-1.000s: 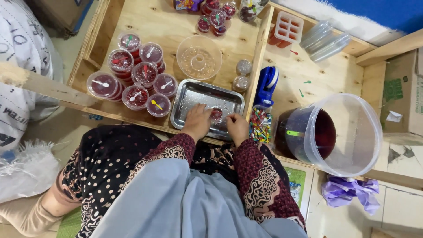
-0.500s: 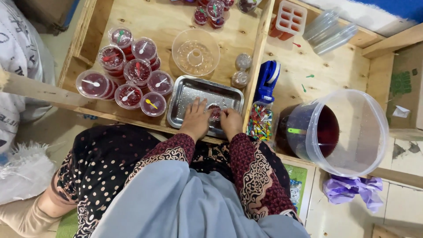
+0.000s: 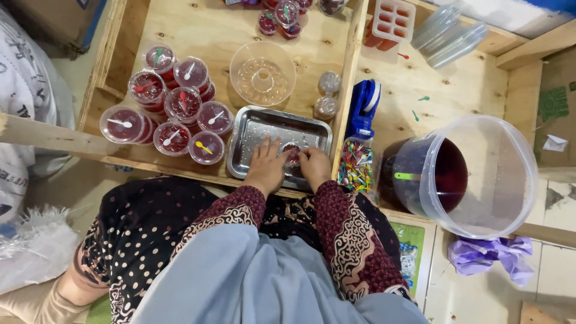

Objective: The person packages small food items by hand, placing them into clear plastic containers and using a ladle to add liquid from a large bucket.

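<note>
Brown cardboard box with green printing [image 3: 555, 114] stands at the right edge. Small white paper label [image 3: 555, 143] lies against it. A second brown cardboard box with blue edge [image 3: 57, 21] sits top left.

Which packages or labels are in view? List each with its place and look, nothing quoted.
Cardboard box: far right, brown, green print, white slip.
Bag of spoons: right of the metal tray, clear, multicoloured.
Sealed cups: left of the tray, round, clear, red filling.
Both hands hold one small cup.
</note>
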